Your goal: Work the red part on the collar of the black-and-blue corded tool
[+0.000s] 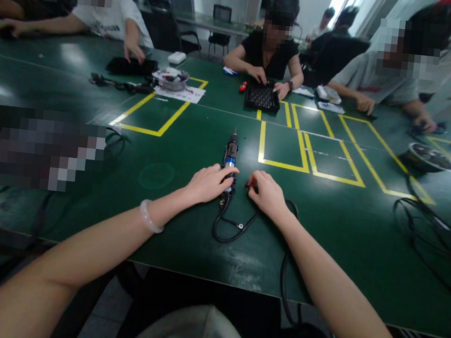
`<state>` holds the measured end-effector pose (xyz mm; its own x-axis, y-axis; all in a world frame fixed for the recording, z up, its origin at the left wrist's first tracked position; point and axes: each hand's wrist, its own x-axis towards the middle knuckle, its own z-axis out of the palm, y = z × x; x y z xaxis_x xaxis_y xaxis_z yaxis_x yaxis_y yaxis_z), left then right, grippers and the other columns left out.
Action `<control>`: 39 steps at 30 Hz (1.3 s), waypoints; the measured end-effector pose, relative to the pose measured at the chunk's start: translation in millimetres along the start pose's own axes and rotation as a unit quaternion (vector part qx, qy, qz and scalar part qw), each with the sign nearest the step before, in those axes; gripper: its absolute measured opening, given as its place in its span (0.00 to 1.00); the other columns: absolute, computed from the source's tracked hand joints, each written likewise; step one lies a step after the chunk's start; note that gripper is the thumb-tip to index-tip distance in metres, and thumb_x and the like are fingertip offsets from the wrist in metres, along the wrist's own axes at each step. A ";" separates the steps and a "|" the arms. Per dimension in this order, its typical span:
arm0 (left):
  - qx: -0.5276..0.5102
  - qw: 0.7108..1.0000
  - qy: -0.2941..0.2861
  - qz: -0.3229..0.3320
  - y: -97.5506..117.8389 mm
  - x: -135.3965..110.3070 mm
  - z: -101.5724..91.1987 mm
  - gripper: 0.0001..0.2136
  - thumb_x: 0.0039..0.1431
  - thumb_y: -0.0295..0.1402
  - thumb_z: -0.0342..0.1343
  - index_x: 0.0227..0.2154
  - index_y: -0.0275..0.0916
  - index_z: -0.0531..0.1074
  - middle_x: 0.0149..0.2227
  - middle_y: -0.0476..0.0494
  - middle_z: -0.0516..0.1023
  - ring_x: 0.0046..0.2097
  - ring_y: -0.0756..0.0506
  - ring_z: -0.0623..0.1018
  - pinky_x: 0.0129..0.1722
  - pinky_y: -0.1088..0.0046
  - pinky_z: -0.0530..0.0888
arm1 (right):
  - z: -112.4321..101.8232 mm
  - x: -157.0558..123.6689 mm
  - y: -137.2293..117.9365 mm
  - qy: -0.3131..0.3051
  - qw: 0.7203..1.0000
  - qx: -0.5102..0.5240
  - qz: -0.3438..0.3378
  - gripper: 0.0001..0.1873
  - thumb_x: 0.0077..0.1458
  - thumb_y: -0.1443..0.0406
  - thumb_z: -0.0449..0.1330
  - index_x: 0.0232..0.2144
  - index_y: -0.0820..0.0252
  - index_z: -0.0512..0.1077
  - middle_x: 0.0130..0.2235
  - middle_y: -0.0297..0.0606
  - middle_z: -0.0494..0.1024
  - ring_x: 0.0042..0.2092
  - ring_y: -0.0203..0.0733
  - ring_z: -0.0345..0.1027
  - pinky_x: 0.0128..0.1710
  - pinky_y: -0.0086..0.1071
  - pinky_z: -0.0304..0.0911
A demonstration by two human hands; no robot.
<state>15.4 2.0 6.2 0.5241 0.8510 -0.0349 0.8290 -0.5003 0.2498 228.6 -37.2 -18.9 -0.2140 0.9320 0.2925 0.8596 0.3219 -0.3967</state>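
Observation:
A black electric screwdriver [231,151] with a blue band lies on the green table [195,149], tip pointing away from me. My left hand [209,183] rests on its near end, fingers curled over the handle. My right hand [267,194] lies just to the right, fingers pinched on a small red part [248,184]. The tool's black cable [235,225] loops between my wrists and runs off the front edge.
Yellow tape rectangles [292,144] mark the table ahead. Across it, several people work; one handles a black tray [262,97]. A bowl of parts [172,79] sits at the far left, another bowl [430,157] at the right, with cables [425,222] near it.

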 end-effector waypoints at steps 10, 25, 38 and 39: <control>-0.012 1.000 0.000 0.000 -0.4 -1.6 -2.3 0.23 0.70 0.46 0.39 0.65 0.55 0.61 0.48 0.40 0.74 0.49 0.38 0.77 0.48 0.60 0.73 | 2.4 1.2 -6.3 -0.007 0.986 0.163 -0.030 0.05 0.54 0.70 0.57 0.33 0.56 0.65 0.34 0.34 0.70 0.36 0.40 0.65 0.37 0.33 0.61; -0.024 1.000 0.003 0.003 -2.6 -1.1 -1.5 0.24 0.70 0.47 0.40 0.66 0.55 0.61 0.49 0.39 0.73 0.51 0.37 0.77 0.50 0.59 0.72 | 2.1 -1.7 -18.0 -0.021 0.977 0.207 -0.033 0.06 0.56 0.69 0.56 0.36 0.57 0.73 0.35 0.36 0.75 0.35 0.38 0.70 0.38 0.32 0.65; 0.021 1.000 0.006 0.002 -4.8 0.1 -2.6 0.22 0.65 0.47 0.46 0.61 0.53 0.64 0.46 0.40 0.73 0.47 0.36 0.77 0.47 0.59 0.72 | 2.7 -3.0 -17.1 -0.037 0.968 0.245 -0.035 0.08 0.56 0.69 0.54 0.39 0.56 0.67 0.38 0.35 0.78 0.39 0.39 0.73 0.41 0.33 0.66; 0.029 1.000 0.009 0.005 -8.1 0.2 -3.0 0.22 0.65 0.47 0.46 0.60 0.53 0.65 0.46 0.40 0.73 0.46 0.36 0.77 0.47 0.59 0.72 | 2.7 -3.2 -17.1 -0.034 0.969 0.242 -0.037 0.07 0.56 0.69 0.54 0.39 0.56 0.67 0.38 0.36 0.78 0.39 0.39 0.73 0.42 0.33 0.66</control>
<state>8.2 6.8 7.0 0.5292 0.8484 -0.0144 0.8340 -0.5170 0.1928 213.3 -45.2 -15.4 -0.3121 0.9066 0.2840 0.5259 0.4138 -0.7431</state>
